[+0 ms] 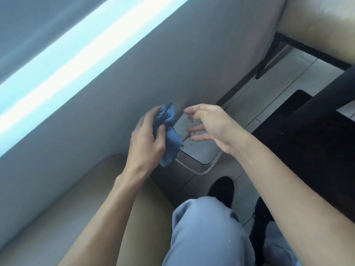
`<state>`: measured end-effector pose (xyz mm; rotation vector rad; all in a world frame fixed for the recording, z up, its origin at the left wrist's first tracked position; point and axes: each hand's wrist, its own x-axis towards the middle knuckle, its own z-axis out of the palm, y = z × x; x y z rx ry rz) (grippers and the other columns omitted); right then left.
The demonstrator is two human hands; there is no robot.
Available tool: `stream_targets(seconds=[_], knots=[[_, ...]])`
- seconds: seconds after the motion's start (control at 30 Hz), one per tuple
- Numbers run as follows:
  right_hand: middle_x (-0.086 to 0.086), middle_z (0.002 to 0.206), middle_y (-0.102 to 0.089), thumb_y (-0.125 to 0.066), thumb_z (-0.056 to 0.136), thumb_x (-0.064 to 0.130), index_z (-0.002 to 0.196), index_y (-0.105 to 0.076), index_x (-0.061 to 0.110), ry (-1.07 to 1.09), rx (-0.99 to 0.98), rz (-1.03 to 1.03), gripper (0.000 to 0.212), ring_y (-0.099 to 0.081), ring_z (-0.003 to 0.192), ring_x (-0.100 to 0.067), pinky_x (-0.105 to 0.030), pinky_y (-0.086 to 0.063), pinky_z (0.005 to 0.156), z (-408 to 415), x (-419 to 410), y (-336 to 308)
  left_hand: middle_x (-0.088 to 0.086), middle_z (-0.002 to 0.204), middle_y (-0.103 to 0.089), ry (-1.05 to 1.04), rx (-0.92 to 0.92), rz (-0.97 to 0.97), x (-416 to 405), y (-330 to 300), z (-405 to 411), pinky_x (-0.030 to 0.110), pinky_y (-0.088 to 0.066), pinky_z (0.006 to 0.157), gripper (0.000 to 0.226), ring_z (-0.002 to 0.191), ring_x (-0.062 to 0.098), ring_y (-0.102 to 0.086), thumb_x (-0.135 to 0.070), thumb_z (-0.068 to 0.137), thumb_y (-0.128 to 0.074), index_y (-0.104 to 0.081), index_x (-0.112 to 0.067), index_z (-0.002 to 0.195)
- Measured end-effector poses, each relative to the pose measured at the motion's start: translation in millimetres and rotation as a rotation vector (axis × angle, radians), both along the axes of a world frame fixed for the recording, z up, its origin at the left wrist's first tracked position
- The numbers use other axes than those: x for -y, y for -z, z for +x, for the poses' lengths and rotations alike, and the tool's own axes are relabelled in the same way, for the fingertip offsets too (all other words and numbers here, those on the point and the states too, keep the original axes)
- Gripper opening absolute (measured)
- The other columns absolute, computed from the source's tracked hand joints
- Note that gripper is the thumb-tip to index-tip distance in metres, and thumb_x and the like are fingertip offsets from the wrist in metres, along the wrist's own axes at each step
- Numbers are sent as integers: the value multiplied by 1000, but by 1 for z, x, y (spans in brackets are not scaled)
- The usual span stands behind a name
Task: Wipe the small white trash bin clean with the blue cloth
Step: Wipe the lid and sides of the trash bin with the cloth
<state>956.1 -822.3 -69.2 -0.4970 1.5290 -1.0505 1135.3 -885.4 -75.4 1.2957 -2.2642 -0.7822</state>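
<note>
Two bare hands hover over a small white trash bin [199, 152] that stands on a tiled floor [269, 96], tucked against a pale wall [134, 64]. The left hand [148, 140] grips a bunched blue cloth [169, 139], fingers and thumb curled round its upper folds while the loose end hangs down to the bin's near left corner. The right hand [209, 123] is held above the lid with fingers spread and relaxed, grasping nothing; whether its fingertips touch the lid cannot be told. The bin's flat lid, framed by a rounded rim, carries brown specks and a darker smear just beside the hanging cloth. A beige cushioned seat [86, 198] fills the lower left, pressed up to the bin's side. Below the bin, the person's knee in light blue trousers [207, 233] points forward, with a black shoe [222, 189] planted on the tiles just short of the bin. To the right stands dark furniture [307, 135], and a second beige seat [317, 22] on black legs occupies the upper right corner. A bright window strip [67, 60] runs diagonally across the upper left.
</note>
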Motion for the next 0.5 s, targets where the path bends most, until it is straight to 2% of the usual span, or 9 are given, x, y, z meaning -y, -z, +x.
stream_targets(seconds=[0.07, 0.13, 0.23, 0.33, 0.43, 0.5], knots=[[6, 131, -60, -42, 97, 20, 113, -66, 34, 77, -294, 49, 32, -62, 115, -18, -42, -53, 98, -8, -1, 27, -2, 138, -58, 1, 51, 34, 7, 16, 2, 17, -37, 106, 43, 125, 7, -52, -14, 101, -57, -51, -21, 143], [4, 141, -50, -50, 97, 17, 131, -58, 32, 19, -472, 60, 38, -53, 127, -17, -38, -43, 107, -15, -6, 52, -2, 136, -57, 23, 97, 50, 12, 33, 2, 31, -40, 107, 43, 126, 17, -52, -14, 101, -55, -49, -24, 142], [1, 159, -25, -72, 88, 32, 155, -31, 28, -220, -658, 88, 79, -29, 146, -24, -46, -27, 120, -14, -9, 78, -1, 132, -55, 49, 174, 31, 18, 56, -3, 39, -42, 100, 44, 119, 23, -50, -15, 100, -53, -47, -29, 141], [5, 168, 0, -84, 73, 46, 162, -5, 25, -385, -755, 120, 120, -3, 155, -23, -53, -17, 123, -4, -6, 95, -2, 131, -54, 66, 218, 8, 21, 74, -14, 41, -43, 96, 44, 112, 26, -48, -15, 100, -53, -48, -29, 141], [5, 169, 4, -89, 65, 49, 161, 4, 20, -397, -808, 139, 136, 2, 155, -23, -59, -20, 122, -1, -8, 110, 0, 132, -54, 98, 231, 5, 22, 88, -21, 43, -43, 97, 47, 110, 29, -49, -17, 100, -54, -46, -29, 145], [4, 169, 8, -90, 65, 48, 161, 8, 17, -385, -804, 157, 140, 7, 156, -22, -57, -17, 123, 0, -10, 114, 3, 132, -55, 138, 251, -33, 21, 96, -22, 45, -43, 97, 50, 107, 31, -50, -18, 99, -56, -44, -27, 147]])
